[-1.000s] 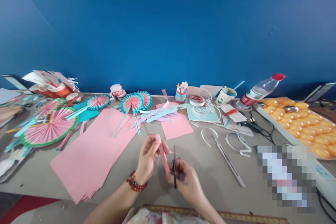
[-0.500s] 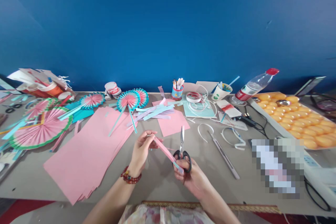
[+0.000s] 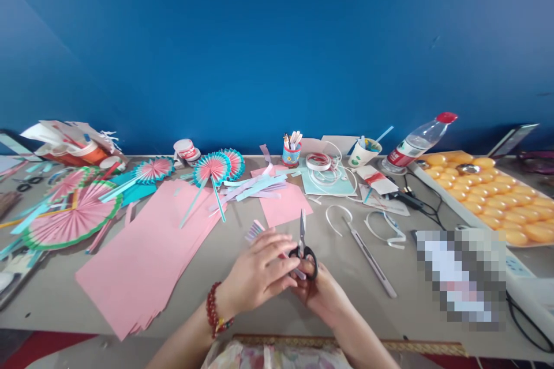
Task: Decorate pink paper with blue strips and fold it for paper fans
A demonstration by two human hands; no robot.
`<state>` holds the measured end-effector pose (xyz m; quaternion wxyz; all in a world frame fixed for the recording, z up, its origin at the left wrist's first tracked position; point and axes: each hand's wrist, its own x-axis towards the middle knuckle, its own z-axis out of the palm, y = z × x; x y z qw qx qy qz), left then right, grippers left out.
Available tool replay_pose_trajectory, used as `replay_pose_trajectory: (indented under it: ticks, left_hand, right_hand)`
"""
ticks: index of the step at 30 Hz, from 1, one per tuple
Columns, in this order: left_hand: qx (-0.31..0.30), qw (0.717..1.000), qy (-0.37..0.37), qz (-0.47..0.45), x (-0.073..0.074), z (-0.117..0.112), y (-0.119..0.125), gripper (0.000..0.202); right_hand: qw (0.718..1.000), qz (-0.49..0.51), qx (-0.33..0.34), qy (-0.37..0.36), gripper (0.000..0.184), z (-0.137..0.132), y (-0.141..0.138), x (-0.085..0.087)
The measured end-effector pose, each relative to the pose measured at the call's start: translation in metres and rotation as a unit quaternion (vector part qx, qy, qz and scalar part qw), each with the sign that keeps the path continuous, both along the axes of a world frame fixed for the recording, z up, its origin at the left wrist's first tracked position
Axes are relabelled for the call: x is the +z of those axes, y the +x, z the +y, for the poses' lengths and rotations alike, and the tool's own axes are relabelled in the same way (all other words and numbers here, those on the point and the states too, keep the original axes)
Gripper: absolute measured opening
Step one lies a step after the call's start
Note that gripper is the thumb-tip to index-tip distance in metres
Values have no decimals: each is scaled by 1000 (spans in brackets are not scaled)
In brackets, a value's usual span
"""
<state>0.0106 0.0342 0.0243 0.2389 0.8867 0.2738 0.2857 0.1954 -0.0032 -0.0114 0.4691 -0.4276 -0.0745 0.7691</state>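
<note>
My right hand [image 3: 322,294] grips small black-handled scissors [image 3: 303,245], blades pointing up and away from me. A folded pink paper strip [image 3: 256,230] runs from the scissors' handles out to the left. My left hand [image 3: 259,271], with a red bead bracelet on the wrist, lies over the strip's middle, fingers pressed on it beside the scissors. Both hands are low over the grey table [image 3: 242,311], close to its near edge.
A stack of pink paper sheets [image 3: 147,253] lies left of my hands. Pleated paper fans [image 3: 69,219] and cut strips [image 3: 255,184] spread behind. A metal ruler [image 3: 372,262], tape rolls [image 3: 318,161], cups, a lying bottle [image 3: 418,144] and a tray of yellow pieces [image 3: 497,196] lie right.
My left hand slid from the strip's far end down onto its middle, next to the scissors. The strip dropped lower and flatter; earlier the scissors turned from edge-on to upright.
</note>
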Motion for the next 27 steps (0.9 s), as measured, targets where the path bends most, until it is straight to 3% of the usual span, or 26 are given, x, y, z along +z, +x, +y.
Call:
replay_pose_trajectory:
  ticks: [2,6,11,15,19,21,23,27]
  left_hand:
    - [-12,1000,-9,6,1,-5,7,37]
    - [21,999,-42,0,2,-9,14,37]
    - [40,987,-141,-73,10,-8,14,37]
    - [68,950,-273,-135,11,-4,14,19]
    - [125,874,-432,-184,8,-1,10,21]
    - [128,851,-465,-206,8,0,9,23]
    - [113,847,-472,-217,7,0,9,24]
    - [81,839,-490,-222,5,-1,11,24]
  right_hand:
    - [1000,-4,-14,-4,39,0,0,-2]
    - [1000,-6,-16,11,38,0,1,-5]
    - [999,-2,-35,16,42,5,1,-5]
    - [995,-69,-29,64,45,7,6,1]
    - [955,-220,-22,198,41,8,18,13]
    - [932,-269,-15,241,41,9,20,19]
    - [920,-290,-1,265,41,10,17,21]
    - [915,-297,-7,272,37,14,5,20]
